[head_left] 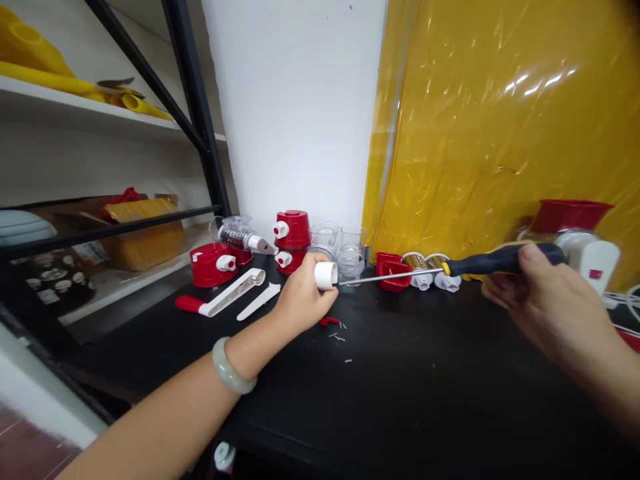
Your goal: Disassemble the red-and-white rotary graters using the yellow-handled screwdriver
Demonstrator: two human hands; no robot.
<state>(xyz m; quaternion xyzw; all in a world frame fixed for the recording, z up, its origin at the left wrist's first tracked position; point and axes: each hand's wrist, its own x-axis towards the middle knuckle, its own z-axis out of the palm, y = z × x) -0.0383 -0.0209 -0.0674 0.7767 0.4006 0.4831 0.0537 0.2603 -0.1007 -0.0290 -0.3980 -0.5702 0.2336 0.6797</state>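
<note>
Bare and smooth, the left forearm slants up from below, a rounded, pale-green, stone-like bracelet circling its wrist. The left hand is curled closely around a short white plastic cylinder, its hollow end turned rightward above the matte black tabletop. Across from it, the right hand wraps the dark, contoured handle of a screwdriver, thumb laid along the top. Its slim metal shaft reaches the cylinder's rim; I can't tell whether the tip goes inside.

Beneath them lie a small red plastic piece and scattered slim metal screws. To the left, a white crank handle with a rounded red grip rests beside a tapering white strip. Behind stand glossy red housings, clear tumbler-like cups and perforated drums. Shiny, wrinkled yellow sheeting hangs beyond.
</note>
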